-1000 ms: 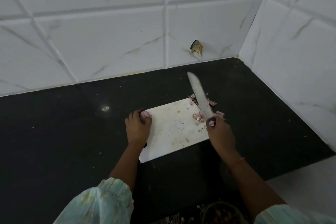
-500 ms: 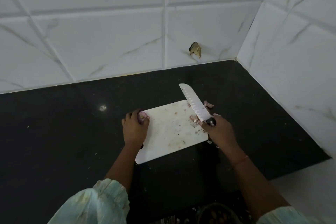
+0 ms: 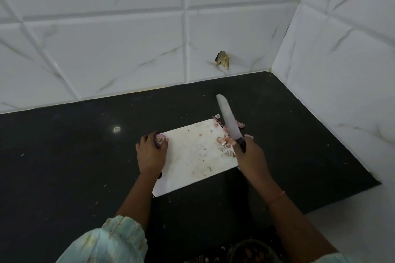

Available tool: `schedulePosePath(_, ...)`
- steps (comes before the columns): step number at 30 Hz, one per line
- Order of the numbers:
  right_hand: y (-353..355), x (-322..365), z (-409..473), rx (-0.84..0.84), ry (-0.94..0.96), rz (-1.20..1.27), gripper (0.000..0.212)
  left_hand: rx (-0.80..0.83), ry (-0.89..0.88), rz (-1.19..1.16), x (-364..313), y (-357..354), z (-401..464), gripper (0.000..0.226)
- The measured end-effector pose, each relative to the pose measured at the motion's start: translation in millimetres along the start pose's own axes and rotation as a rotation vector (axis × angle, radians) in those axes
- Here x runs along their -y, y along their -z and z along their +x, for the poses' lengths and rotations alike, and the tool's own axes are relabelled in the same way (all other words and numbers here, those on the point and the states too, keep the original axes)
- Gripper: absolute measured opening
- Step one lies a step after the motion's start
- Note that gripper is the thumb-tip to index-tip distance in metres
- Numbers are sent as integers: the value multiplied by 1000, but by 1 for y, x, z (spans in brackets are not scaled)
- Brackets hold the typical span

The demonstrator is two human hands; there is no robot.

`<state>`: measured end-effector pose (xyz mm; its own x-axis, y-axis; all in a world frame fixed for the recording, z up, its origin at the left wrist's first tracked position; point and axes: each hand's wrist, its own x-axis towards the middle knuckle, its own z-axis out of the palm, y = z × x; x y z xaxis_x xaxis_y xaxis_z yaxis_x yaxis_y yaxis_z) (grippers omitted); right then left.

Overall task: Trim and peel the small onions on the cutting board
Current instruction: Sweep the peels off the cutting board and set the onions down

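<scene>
Looking near first: my left hand (image 3: 152, 156) has its fingers curled round a small onion (image 3: 159, 139) at the left edge of the cutting board (image 3: 192, 156), frame centre, probably pinning it for trimming. Right hand (image 3: 251, 157) grips the knife (image 3: 229, 123) raised over the peel scraps (image 3: 224, 142), blade pointing toward the tiled wall (image 3: 128, 49).

Black countertop (image 3: 74, 156) meets white marbled wall tiles (image 3: 106, 49), one chipped.

Onion (image 3: 159, 139) mostly hidden in left hand (image 3: 151, 154); knife (image 3: 229, 122) blade motion-blurred.
</scene>
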<state>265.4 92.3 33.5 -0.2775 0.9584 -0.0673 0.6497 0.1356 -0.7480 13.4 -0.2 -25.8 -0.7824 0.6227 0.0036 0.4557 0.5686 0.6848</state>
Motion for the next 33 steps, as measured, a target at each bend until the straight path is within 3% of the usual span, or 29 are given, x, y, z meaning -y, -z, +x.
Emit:
schedulePosePath(3,-25,19,-21,109,98,-50,19,-4,4,-3,1,0,0,49)
schedulePosePath(7,-75,25,-62,250,246,-359,26,2,-12,13,2,-1,2,46)
schedulePosePath(12,-84,8,-65,100,397,-559,27,0,-28,50,-2,-1,-1,48)
schedulePosePath(15,-57,-12,-45,83,279,-590,28,15,-46,58,-2,-2,0,48)
schedulePosePath(19,-13,-37,-17,-115,24,-626,31,16,-55,48,-1,-2,1,48)
schedulePosePath(22,-15,-21,-21,-183,50,-542,29,15,-53,45,-1,-3,2,47)
schedulePosePath(28,-80,38,-61,142,268,-465,29,-16,-44,6,-1,-2,0,48)
schedulePosePath(33,-89,28,-55,174,300,-556,33,-26,-43,4,-4,-1,-2,47)
